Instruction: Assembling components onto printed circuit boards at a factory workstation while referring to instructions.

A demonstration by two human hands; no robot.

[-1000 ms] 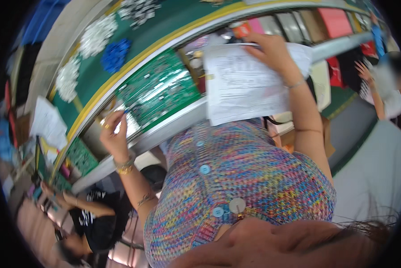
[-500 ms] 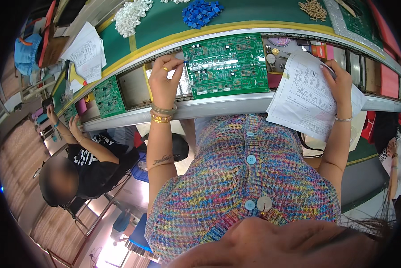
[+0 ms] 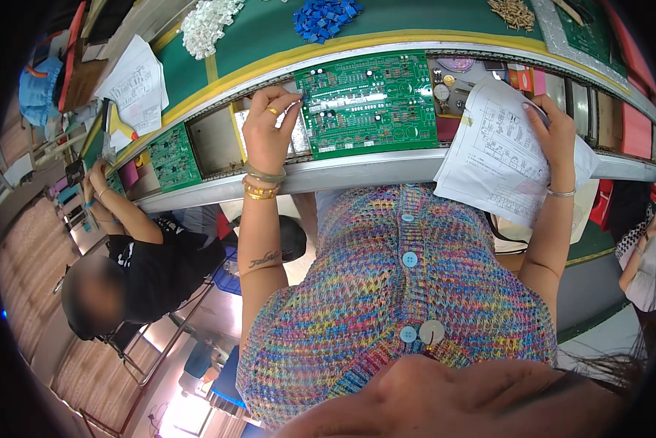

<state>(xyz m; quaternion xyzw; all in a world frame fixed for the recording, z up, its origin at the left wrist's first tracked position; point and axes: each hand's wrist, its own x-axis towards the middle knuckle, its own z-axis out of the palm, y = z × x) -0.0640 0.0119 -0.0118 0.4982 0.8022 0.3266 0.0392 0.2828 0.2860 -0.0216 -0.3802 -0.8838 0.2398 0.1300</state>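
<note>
A large green circuit board (image 3: 364,131), filled with small components and white strips, lies in the rail track in front of me. At its left edge my left hand (image 3: 271,120) is closed in a pinch, thumb and forefinger together at the upper left part of the board. Whatever sits between those fingertips is too small to make out. My right hand (image 3: 554,131) grips printed paper sheets (image 3: 492,157) with line diagrams, thumb on top. The sheets hang over the front rail and cover part of the track to the right of the board.
Beyond the rail lie piles of white parts (image 3: 205,29), blue parts (image 3: 326,20) and tan pins (image 3: 514,13). A wristwatch (image 3: 442,92) lies among small items beside the papers. On the left, a second board (image 3: 173,157) sits in the track near a co-worker's hands (image 3: 101,179).
My left hand keeps its pinch at the board's edge, scarcely shifted. A small blue bit seen at its fingertips is now hard to see. The co-worker's hands have come closer together.
</note>
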